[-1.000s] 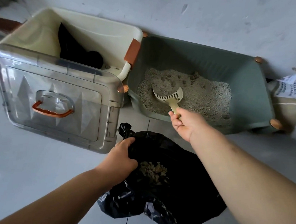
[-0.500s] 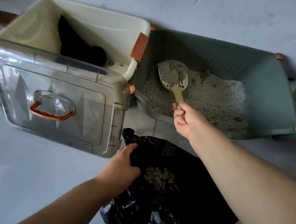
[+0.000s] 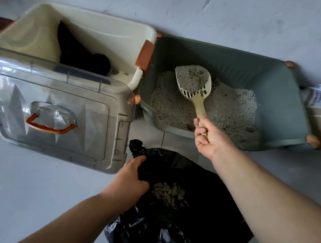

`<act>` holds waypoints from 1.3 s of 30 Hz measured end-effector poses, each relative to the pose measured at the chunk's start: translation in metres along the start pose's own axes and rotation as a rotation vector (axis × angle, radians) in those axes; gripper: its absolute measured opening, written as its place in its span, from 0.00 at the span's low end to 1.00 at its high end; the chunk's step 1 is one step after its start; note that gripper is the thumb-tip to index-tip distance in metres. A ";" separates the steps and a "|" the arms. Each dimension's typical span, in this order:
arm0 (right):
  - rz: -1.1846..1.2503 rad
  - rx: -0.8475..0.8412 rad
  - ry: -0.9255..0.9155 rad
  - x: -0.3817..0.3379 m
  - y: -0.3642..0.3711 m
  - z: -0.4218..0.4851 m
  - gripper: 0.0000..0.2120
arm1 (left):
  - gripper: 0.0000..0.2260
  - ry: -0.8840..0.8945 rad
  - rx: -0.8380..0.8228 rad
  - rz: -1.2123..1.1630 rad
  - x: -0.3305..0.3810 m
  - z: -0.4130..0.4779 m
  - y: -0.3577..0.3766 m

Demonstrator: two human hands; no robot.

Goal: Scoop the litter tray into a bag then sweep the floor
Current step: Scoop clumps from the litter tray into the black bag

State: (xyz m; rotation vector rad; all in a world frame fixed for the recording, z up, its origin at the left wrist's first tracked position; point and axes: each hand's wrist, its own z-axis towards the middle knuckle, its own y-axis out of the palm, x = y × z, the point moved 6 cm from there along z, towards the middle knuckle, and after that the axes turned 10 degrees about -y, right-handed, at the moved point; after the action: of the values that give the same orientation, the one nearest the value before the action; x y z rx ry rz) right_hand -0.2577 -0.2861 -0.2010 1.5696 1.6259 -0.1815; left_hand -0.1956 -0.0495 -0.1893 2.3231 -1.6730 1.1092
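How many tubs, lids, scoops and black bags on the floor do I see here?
Tubs: 2, cream tub and green litter tray
Lids: 1, clear lid
Scoops: 1, beige scoop
Black bags on the floor: 1, black bag
Total: 5

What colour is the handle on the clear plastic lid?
Orange, on the clear lid's handle, seen best in the head view.
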 end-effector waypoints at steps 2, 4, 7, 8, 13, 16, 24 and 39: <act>0.000 -0.010 -0.023 -0.004 -0.009 -0.004 0.03 | 0.35 0.007 0.004 0.002 0.002 -0.002 0.001; -0.003 -0.030 -0.049 -0.008 -0.017 -0.008 0.01 | 0.34 0.012 0.009 0.006 0.004 -0.004 0.001; -0.038 -0.055 -0.069 -0.011 -0.026 -0.015 0.02 | 0.35 0.020 0.009 0.020 0.007 -0.006 0.003; -0.045 -0.060 -0.078 -0.014 -0.029 -0.019 0.03 | 0.35 0.027 0.011 0.027 0.009 -0.008 0.003; -0.056 -0.063 -0.112 -0.022 -0.041 -0.033 0.04 | 0.34 0.047 0.029 0.034 0.015 -0.014 0.003; -0.078 -0.069 -0.118 -0.027 -0.044 -0.042 0.05 | 0.34 0.054 0.039 0.031 0.017 -0.019 0.003; -0.085 -0.066 -0.151 -0.038 -0.047 -0.059 0.04 | 0.34 0.073 0.062 0.039 0.021 -0.029 0.002; -0.204 -0.057 -0.129 -0.034 -0.071 -0.086 0.03 | 0.34 0.080 0.083 0.068 0.023 -0.033 0.005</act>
State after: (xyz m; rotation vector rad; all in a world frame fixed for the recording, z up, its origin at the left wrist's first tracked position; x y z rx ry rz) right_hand -0.3644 -0.2719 -0.1561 1.3204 1.6723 -0.3351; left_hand -0.2128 -0.0553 -0.1529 2.2513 -1.7206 1.2904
